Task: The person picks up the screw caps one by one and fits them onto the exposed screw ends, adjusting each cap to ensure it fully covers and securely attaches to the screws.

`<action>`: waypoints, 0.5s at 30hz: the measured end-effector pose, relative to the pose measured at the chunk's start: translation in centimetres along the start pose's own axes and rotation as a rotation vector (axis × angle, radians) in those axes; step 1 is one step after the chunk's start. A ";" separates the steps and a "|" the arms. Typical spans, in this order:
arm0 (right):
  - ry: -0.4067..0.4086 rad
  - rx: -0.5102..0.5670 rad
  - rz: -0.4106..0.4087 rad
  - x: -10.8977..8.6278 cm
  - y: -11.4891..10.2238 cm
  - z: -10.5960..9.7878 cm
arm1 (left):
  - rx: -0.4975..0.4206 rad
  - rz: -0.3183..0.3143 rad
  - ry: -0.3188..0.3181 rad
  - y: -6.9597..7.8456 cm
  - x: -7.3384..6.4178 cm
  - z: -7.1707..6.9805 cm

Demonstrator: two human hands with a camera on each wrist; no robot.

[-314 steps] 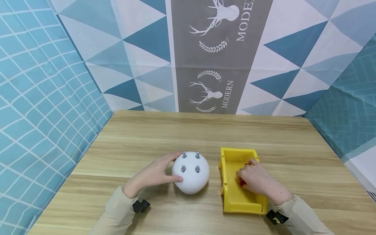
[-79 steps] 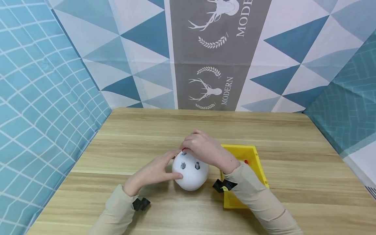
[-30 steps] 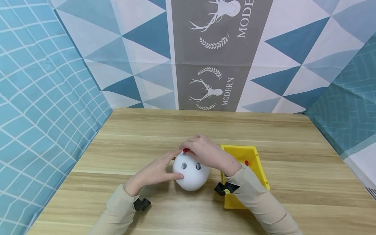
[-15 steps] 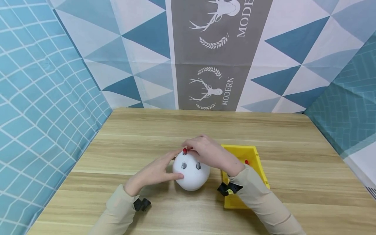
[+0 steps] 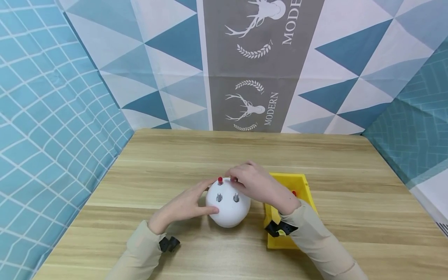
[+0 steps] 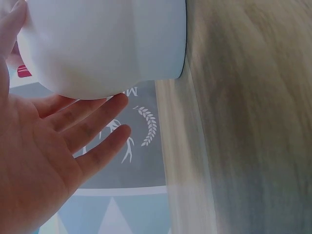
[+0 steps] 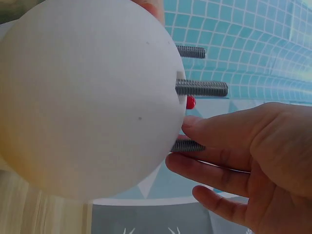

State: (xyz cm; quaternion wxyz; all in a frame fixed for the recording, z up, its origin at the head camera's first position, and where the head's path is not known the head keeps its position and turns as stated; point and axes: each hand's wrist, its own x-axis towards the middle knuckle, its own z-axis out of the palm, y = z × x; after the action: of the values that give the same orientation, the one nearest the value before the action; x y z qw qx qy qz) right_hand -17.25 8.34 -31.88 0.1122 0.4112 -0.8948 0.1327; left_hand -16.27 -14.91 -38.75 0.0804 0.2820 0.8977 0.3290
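Note:
A white ball-shaped body (image 5: 227, 214) sits on the table with several upright metal bolts on top. My left hand (image 5: 182, 206) grips its left side, thumb in front, fingers behind; in the left wrist view they lie along its smooth wall (image 6: 107, 48). On the far left bolt sits a red cap (image 5: 220, 181). Two nearer bolts, left (image 5: 219, 197) and right (image 5: 236, 197), are bare. My right hand (image 5: 257, 184) is at the far right bolt (image 7: 189, 145), which stands between thumb and fingers in the right wrist view. The head view hides that bolt; I see nothing held.
Right of the white body stands a yellow bin (image 5: 288, 179), partly under the right forearm. A small red piece (image 5: 294, 193) shows inside it. The wooden table (image 5: 175, 155) runs back to a patterned cloth wall.
My right hand took a red piece from the bin to the far left bolt, turned it there, then let go and moved right. The left hand has stayed on the white body.

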 end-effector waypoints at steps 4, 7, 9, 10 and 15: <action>-0.012 0.003 0.025 -0.6 0.2 -0.2 | -0.004 -0.004 -0.002 0.1 -0.1 0.0; -0.013 0.012 0.032 -1.0 0.3 -0.4 | -0.008 -0.003 -0.002 0.1 -0.1 0.0; -0.009 0.011 0.032 -1.2 0.3 -0.5 | -0.008 -0.001 -0.001 0.1 -0.1 0.0; -0.008 0.011 0.032 -1.3 0.4 -0.5 | -0.006 -0.001 -0.001 0.1 -0.1 0.0; 0.010 0.002 0.029 -1.7 0.7 -0.5 | 0.002 0.003 0.003 0.1 -0.1 0.0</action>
State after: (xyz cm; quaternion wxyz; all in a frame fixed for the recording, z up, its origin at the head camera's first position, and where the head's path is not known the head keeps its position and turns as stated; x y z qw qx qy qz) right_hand -16.63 10.12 -32.00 0.1142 0.3975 -0.9001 0.1370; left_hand -16.13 -14.90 -38.69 0.0782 0.2827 0.8977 0.3286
